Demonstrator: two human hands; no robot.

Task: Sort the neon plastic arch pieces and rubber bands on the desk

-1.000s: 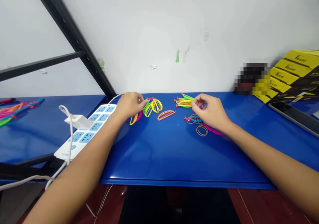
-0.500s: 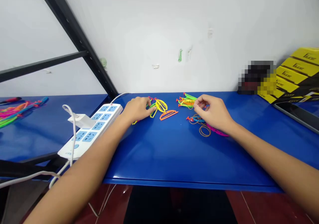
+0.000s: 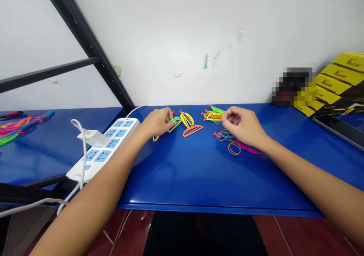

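Note:
My left hand (image 3: 159, 122) is closed, thumb and fingers pinched on a green toy bow (image 3: 176, 122). Beside it a yellow toy bow (image 3: 187, 119) and an orange toy bow (image 3: 193, 130) lie on the blue table (image 3: 199, 180). Part of another yellow piece shows under my left hand. My right hand (image 3: 243, 126) has its fingertips pinched at the edge of a pile of bright sucker-tipped sticks and bows (image 3: 213, 115); what they hold, if anything, is hidden. Below that hand are tan rubber bands (image 3: 234, 148), blue pieces (image 3: 227, 135) and magenta pieces (image 3: 248, 148).
At left a white power strip (image 3: 113, 142) carries a plugged-in charger (image 3: 93, 137) and cable. Black rack posts (image 3: 85, 32) rise behind it. Further left lie more colourful plastic pieces (image 3: 22, 127). Yellow-and-black boxes (image 3: 335, 83) and a phone (image 3: 341, 131) are at right.
My left hand has lifted and shifted slightly, its thumb and fingers closing on the green bow, which has turned. The yellow bow has moved slightly right. My right hand has barely moved.

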